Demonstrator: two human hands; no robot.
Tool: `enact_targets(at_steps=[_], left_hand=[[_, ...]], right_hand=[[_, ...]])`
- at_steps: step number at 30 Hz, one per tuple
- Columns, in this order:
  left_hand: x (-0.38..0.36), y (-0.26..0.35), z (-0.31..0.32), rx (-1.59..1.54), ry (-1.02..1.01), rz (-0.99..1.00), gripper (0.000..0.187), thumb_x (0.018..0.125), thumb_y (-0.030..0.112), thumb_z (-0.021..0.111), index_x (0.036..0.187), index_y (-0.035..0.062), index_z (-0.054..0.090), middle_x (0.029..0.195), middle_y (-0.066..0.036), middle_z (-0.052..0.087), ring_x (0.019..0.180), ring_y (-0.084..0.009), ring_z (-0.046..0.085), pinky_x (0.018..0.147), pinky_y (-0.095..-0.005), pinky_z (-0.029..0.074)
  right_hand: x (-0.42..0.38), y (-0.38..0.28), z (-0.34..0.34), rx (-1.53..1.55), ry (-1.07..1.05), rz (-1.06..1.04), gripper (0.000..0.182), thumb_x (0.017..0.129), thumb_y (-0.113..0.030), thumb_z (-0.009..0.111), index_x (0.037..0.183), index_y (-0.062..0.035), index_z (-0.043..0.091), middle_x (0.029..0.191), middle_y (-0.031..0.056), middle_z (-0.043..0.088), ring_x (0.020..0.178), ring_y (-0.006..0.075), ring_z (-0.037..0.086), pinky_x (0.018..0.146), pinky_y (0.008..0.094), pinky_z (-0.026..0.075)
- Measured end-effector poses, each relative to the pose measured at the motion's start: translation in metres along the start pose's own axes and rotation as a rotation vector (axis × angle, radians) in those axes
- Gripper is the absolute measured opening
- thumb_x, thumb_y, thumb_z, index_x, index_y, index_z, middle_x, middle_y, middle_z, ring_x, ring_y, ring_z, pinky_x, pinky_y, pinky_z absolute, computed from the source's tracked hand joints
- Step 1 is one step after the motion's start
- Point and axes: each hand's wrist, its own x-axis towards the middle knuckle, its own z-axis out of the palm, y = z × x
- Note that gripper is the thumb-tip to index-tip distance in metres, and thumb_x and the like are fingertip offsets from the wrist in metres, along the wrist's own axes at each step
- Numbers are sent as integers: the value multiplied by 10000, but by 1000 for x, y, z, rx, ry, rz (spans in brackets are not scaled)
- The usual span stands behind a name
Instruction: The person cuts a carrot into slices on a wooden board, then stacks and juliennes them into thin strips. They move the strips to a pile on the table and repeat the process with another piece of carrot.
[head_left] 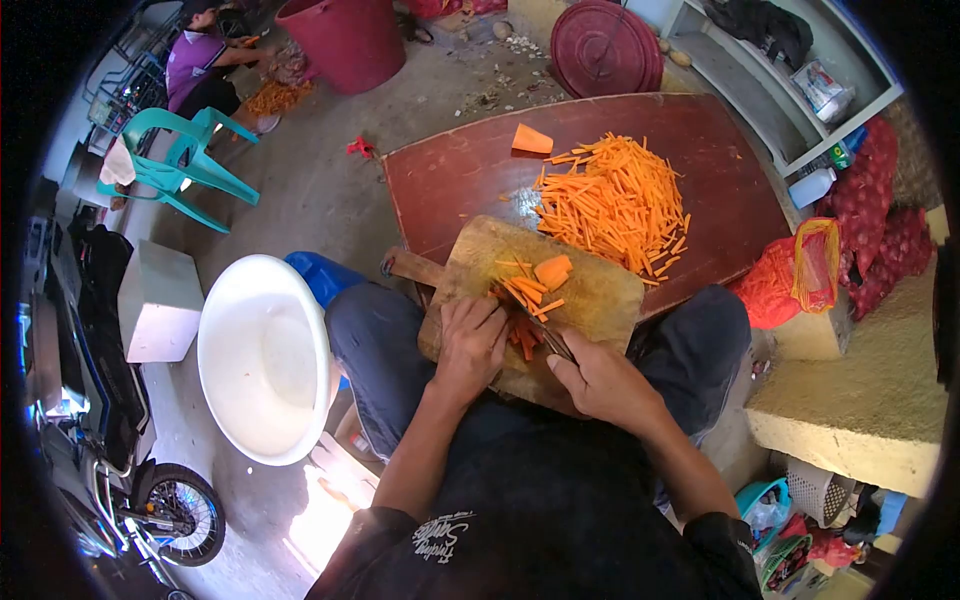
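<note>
My right hand [605, 380] is closed round the handle of a knife [557, 343], whose blade points up and left over the wooden cutting board [600, 290]. Fingers curled, my left hand [470, 340] presses on carrot right beside the blade; the piece is mostly hidden under the fingertips. Cut carrot sticks [530, 290] lie along the knife, and a carrot chunk [553, 271] rests just beyond them. The board sits across my lap, against the edge of a red-brown table. On that table are a large heap of carrot sticks [620, 205] and a single carrot piece [532, 139].
The red-brown table [440, 190] stands in front of me. At my left are a white basin [265, 360], a teal chair [185, 160] and a motorcycle [130, 500]. Red net bags [790, 275] lie at right. Another person [200, 65] crouches far left near a red bin [345, 45].
</note>
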Motion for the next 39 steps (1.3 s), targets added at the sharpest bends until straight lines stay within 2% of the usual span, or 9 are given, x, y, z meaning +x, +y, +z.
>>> enact_targets(at_steps=[2, 8, 11, 20, 23, 26, 29, 35, 39], left_hand=[[-1, 0, 1, -8, 10, -5, 272, 797, 0, 845, 1058, 12, 770, 1050, -112, 700, 1018, -331, 676, 944, -470, 479], [-3, 2, 3, -36, 24, -59, 347, 821, 35, 865, 1160, 26, 792, 1100, -130, 713, 1050, -334, 686, 960, -472, 492], [3, 3, 7, -36, 37, -52, 354, 842, 51, 864, 1188, 35, 792, 1107, -132, 708, 1047, -335, 684, 956, -475, 492], [6, 0, 10, 4, -76, -23, 326, 870, 63, 826, 1190, 37, 768, 1187, -141, 665, 1066, -339, 638, 956, -491, 450], [6, 3, 3, 26, -117, -33, 297, 861, 59, 815, 1152, 37, 757, 1204, -137, 658, 1081, -334, 631, 965, -494, 439], [8, 4, 4, 32, -129, -27, 286, 841, 51, 805, 1122, 39, 751, 1216, -134, 655, 1092, -333, 628, 982, -500, 432], [8, 3, 4, 54, -136, -8, 306, 822, 43, 796, 1124, 42, 748, 1216, -131, 656, 1090, -330, 629, 989, -503, 431], [4, 2, 4, 62, -138, 7, 360, 801, 31, 787, 1158, 40, 747, 1239, -126, 660, 1111, -321, 630, 1001, -511, 428], [7, 4, 2, 67, -132, 2, 346, 786, 31, 789, 1131, 36, 754, 1242, -131, 661, 1127, -325, 628, 1007, -512, 430]], right_hand=[[-3, -14, -16, 101, -76, 43, 306, 1110, -275, 608, 1177, 22, 584, 977, 352, 705, 917, 596, 686, 813, 610, 540], [0, -19, -49, 39, -71, 86, 287, 1100, -259, 628, 1113, 25, 593, 938, 359, 680, 901, 590, 673, 799, 604, 532], [15, 8, -37, -27, -51, 38, 248, 1086, -204, 649, 1144, 34, 614, 865, 262, 655, 782, 409, 672, 738, 476, 517], [8, 14, -24, 37, -15, -7, 247, 1097, -209, 638, 1165, 24, 592, 830, 245, 632, 751, 423, 637, 724, 480, 513], [4, -9, -39, 16, -98, 113, 312, 1107, -261, 621, 1118, 48, 576, 970, 360, 696, 961, 610, 674, 819, 612, 532], [9, 5, -30, -45, -80, 53, 303, 1107, -265, 621, 1125, 34, 578, 983, 368, 687, 973, 604, 674, 814, 613, 528], [7, 16, -13, -157, -11, -10, 237, 1092, -204, 641, 1100, 19, 563, 799, 229, 623, 740, 418, 639, 698, 479, 505], [4, 2, -28, 42, 5, 36, 247, 1094, -204, 641, 1138, 28, 571, 823, 248, 632, 752, 420, 640, 703, 467, 513], [7, 8, -25, -6, -21, 12, 259, 1096, -208, 644, 1162, 31, 570, 850, 289, 649, 805, 487, 664, 729, 500, 526]])
